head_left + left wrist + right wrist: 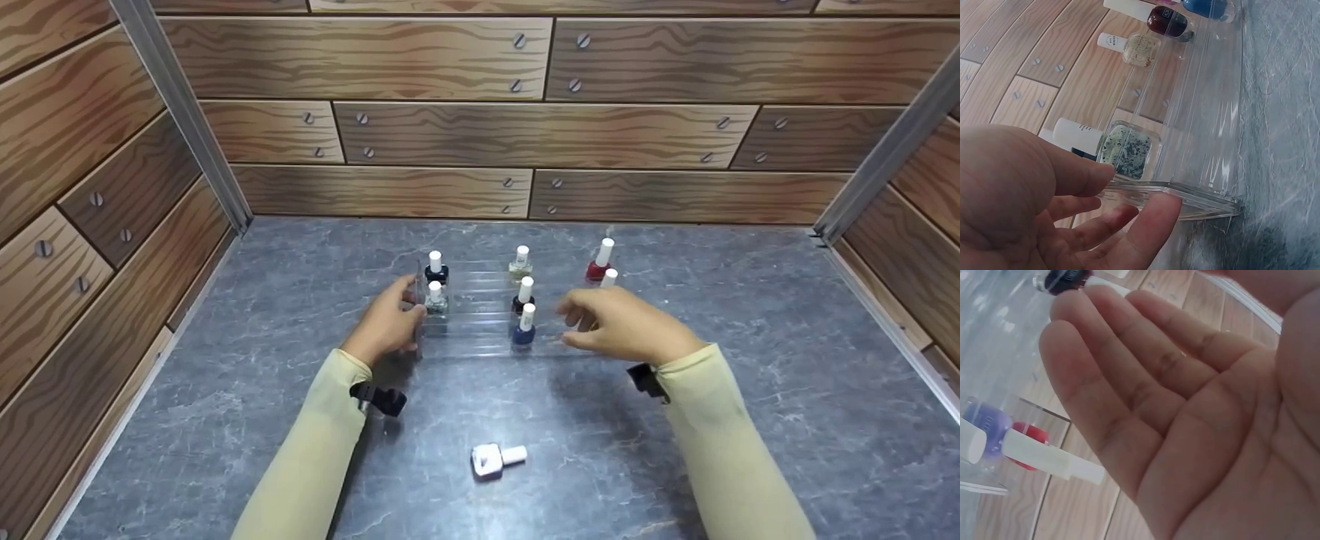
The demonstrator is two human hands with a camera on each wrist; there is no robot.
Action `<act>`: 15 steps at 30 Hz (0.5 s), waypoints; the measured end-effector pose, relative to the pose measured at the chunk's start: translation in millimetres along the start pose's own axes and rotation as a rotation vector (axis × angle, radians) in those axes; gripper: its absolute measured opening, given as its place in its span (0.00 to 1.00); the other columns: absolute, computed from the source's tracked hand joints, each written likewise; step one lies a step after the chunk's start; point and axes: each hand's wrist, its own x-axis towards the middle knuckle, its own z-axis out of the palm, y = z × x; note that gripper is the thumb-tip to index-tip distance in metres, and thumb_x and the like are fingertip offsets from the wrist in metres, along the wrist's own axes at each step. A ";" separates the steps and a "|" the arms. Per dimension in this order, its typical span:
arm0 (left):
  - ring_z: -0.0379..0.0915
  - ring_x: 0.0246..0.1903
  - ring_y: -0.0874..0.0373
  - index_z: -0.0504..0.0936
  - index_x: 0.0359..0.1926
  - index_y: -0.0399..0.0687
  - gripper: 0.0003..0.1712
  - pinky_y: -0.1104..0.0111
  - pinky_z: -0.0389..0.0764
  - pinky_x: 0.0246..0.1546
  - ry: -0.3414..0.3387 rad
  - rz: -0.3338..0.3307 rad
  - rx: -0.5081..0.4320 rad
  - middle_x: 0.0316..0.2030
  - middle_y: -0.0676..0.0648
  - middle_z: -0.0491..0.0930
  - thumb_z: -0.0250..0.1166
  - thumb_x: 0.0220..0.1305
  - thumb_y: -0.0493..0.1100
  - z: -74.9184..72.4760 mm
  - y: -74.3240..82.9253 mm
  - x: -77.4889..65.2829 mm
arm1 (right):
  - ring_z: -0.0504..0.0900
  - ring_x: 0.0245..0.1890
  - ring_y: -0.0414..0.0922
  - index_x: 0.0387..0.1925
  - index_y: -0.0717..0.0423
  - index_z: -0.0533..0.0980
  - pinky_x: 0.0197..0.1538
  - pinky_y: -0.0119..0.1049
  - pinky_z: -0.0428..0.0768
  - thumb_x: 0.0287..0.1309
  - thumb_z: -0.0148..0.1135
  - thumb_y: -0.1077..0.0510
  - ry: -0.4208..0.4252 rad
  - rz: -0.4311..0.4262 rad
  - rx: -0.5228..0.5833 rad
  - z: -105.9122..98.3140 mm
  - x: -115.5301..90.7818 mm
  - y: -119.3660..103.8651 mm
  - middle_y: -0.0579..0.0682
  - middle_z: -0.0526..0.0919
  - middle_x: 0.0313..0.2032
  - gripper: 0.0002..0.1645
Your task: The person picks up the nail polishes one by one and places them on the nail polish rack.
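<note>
A clear tiered display stand [480, 346] holds several upright nail polish bottles with white caps. My left hand [386, 322] grips its left side panel, thumb on the inner face and fingers outside, beside a speckled nail polish bottle [1131, 151]. My right hand [630, 326] is over the stand's right side, fingers extended and loosely bent, holding nothing. Near it are a purple bottle [991, 427] and a red one [598, 271]. In the middle column stand a gold-flecked bottle [520, 267], a dark red one [1167, 22] and a blue one [524, 334].
A nail polish bottle [487, 460] with a shiny pale face lies on its side on the grey marbled table [247, 420], between my forearms. Behind the speckled bottle is a black bottle [436, 273]. Wood-patterned walls [435, 135] enclose the back and sides.
</note>
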 end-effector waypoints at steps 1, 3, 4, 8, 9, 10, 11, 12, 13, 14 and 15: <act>0.81 0.42 0.42 0.57 0.80 0.44 0.37 0.66 0.86 0.20 0.001 -0.001 0.000 0.61 0.34 0.74 0.57 0.74 0.33 -0.2 0.3 0.0 | 0.86 0.41 0.48 0.54 0.63 0.80 0.49 0.46 0.88 0.64 0.70 0.61 -0.003 -0.007 -0.004 -1.0 -0.8 -1.8 0.54 0.87 0.41 0.18; 0.80 0.41 0.43 0.56 0.80 0.45 0.38 0.66 0.86 0.20 0.001 -0.001 0.006 0.61 0.34 0.74 0.57 0.74 0.33 -0.5 1.0 0.1 | 0.86 0.43 0.49 0.54 0.62 0.80 0.51 0.47 0.88 0.64 0.70 0.60 -0.006 -0.013 -0.014 -1.9 -2.1 -4.5 0.54 0.87 0.43 0.19; 0.80 0.40 0.43 0.56 0.80 0.45 0.38 0.66 0.86 0.20 0.001 -0.002 0.010 0.61 0.35 0.74 0.57 0.74 0.33 -0.7 1.5 0.1 | 0.86 0.45 0.51 0.54 0.62 0.80 0.52 0.48 0.88 0.64 0.70 0.59 -0.009 -0.014 -0.018 -1.9 -2.4 -6.1 0.54 0.87 0.45 0.19; 0.80 0.36 0.44 0.56 0.80 0.45 0.38 0.67 0.85 0.19 0.001 0.000 0.029 0.62 0.35 0.74 0.58 0.74 0.33 -0.8 2.8 -0.1 | 0.84 0.51 0.54 0.56 0.61 0.80 0.57 0.51 0.85 0.65 0.69 0.57 -0.025 -0.026 -0.048 -0.5 -3.0 -10.3 0.55 0.86 0.50 0.20; 0.80 0.36 0.44 0.56 0.80 0.45 0.38 0.67 0.85 0.19 0.002 0.003 0.033 0.61 0.35 0.74 0.58 0.74 0.33 -0.8 2.7 0.0 | 0.84 0.52 0.54 0.56 0.61 0.80 0.58 0.52 0.85 0.65 0.69 0.57 -0.029 -0.030 -0.055 0.1 -3.1 -11.0 0.55 0.85 0.51 0.20; 0.81 0.37 0.45 0.56 0.80 0.44 0.38 0.67 0.85 0.19 0.003 0.006 0.034 0.61 0.35 0.74 0.57 0.74 0.33 -0.6 2.3 0.3 | 0.84 0.52 0.54 0.56 0.60 0.80 0.58 0.52 0.85 0.65 0.69 0.56 -0.030 -0.035 -0.067 0.7 -3.0 -11.5 0.55 0.85 0.51 0.20; 0.81 0.38 0.45 0.56 0.80 0.43 0.38 0.67 0.85 0.19 0.003 0.010 0.036 0.62 0.34 0.74 0.57 0.74 0.33 -0.4 1.6 0.5 | 0.84 0.51 0.53 0.56 0.60 0.80 0.58 0.52 0.84 0.65 0.70 0.56 -0.032 -0.038 -0.078 1.3 -3.0 -11.9 0.54 0.86 0.50 0.20; 0.81 0.40 0.45 0.57 0.80 0.42 0.37 0.67 0.86 0.19 0.005 0.011 0.036 0.61 0.34 0.75 0.57 0.74 0.33 -0.1 0.9 0.5 | 0.84 0.51 0.53 0.56 0.59 0.80 0.57 0.52 0.84 0.65 0.70 0.56 -0.035 -0.039 -0.085 1.7 -3.2 -12.1 0.54 0.86 0.50 0.20; 0.81 0.41 0.44 0.57 0.80 0.41 0.37 0.67 0.86 0.19 0.006 0.012 0.032 0.61 0.34 0.75 0.57 0.74 0.33 0.3 0.2 0.5 | 0.84 0.51 0.53 0.56 0.59 0.80 0.57 0.52 0.84 0.65 0.70 0.56 -0.037 -0.040 -0.090 2.3 -3.2 -12.2 0.54 0.86 0.50 0.20; 0.81 0.43 0.43 0.57 0.80 0.41 0.37 0.67 0.86 0.19 0.005 0.010 0.029 0.61 0.34 0.75 0.57 0.73 0.33 0.5 -0.5 0.5 | 0.84 0.51 0.52 0.56 0.59 0.80 0.57 0.52 0.84 0.65 0.70 0.56 -0.040 -0.040 -0.092 2.8 -3.3 -12.6 0.54 0.86 0.50 0.21; 0.81 0.44 0.43 0.57 0.80 0.41 0.37 0.67 0.86 0.19 0.005 0.010 0.026 0.61 0.33 0.75 0.57 0.73 0.33 0.9 -1.3 0.5 | 0.84 0.51 0.52 0.56 0.59 0.80 0.57 0.51 0.84 0.65 0.70 0.56 -0.043 -0.040 -0.095 3.4 -3.3 -12.9 0.53 0.86 0.50 0.21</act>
